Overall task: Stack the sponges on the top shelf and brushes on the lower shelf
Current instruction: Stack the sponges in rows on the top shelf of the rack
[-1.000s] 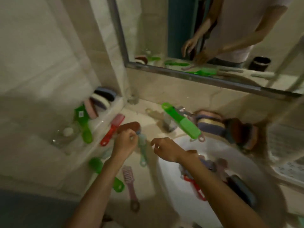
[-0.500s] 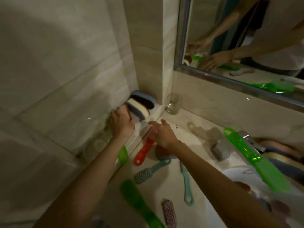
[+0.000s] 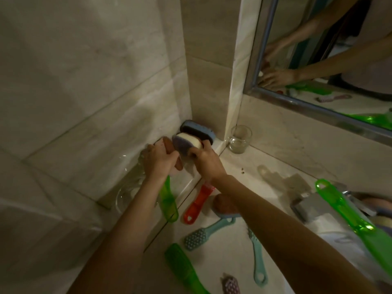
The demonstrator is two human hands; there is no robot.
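1. Jar point(image 3: 127, 195): clear, on the wall ledge point(image 3: 187, 186), partly behind the left forearm.
2. Left hand point(image 3: 158, 162): over the ledge, fingers curled round the brown sponge point(image 3: 169, 147), which stands on edge.
3. Ledge brush point(image 3: 168, 201): green and translucent, lying along the ledge with its top end under the left hand.
4. Cream sponge point(image 3: 187, 144): purple and cream, on edge between the two hands and touching the brown sponge. The right hand point(image 3: 206, 163) grips it, fingers bent over its right side.
5. Blue sponge point(image 3: 198, 128): dark-faced, on edge in the ledge corner, right behind the cream sponge.
6. Red brush point(image 3: 198, 206): on the counter point(image 3: 239, 177) just beside the ledge, its head under the right wrist.
7. Low brush point(image 3: 183, 270): green, at the counter's near edge.
8. Teal brush point(image 3: 202, 235): studded head, on the counter near the red brush.
9. Counter sponge point(image 3: 223, 205): brown over blue, partly under the right forearm.
10. Glass point(image 3: 240, 139): upright, against the back wall.
11. Long brush point(image 3: 350, 219): green, at the far right, lying over the tap point(image 3: 307, 207).
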